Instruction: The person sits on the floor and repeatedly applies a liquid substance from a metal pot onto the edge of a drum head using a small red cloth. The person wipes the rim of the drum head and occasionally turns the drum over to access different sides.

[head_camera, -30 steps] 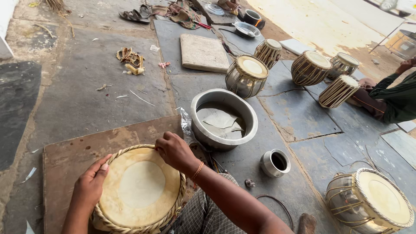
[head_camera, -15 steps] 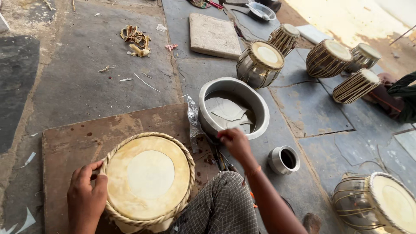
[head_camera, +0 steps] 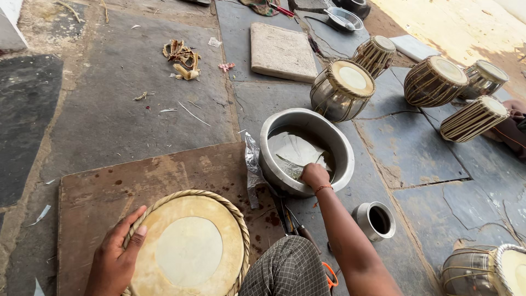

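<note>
Stone-slab floor [head_camera: 109, 109], drums scattered at the far side, and a brown board [head_camera: 164, 175] laid down as the work spot. On it sits a drum head [head_camera: 189, 249] with its braided rim already woven round. The left hand [head_camera: 115, 257] lies flat on its edge, fingers spread. The right hand [head_camera: 315, 175] dips into the metal bowl [head_camera: 339, 142], fingers curled; whether they hold anything, I cannot tell.
</note>
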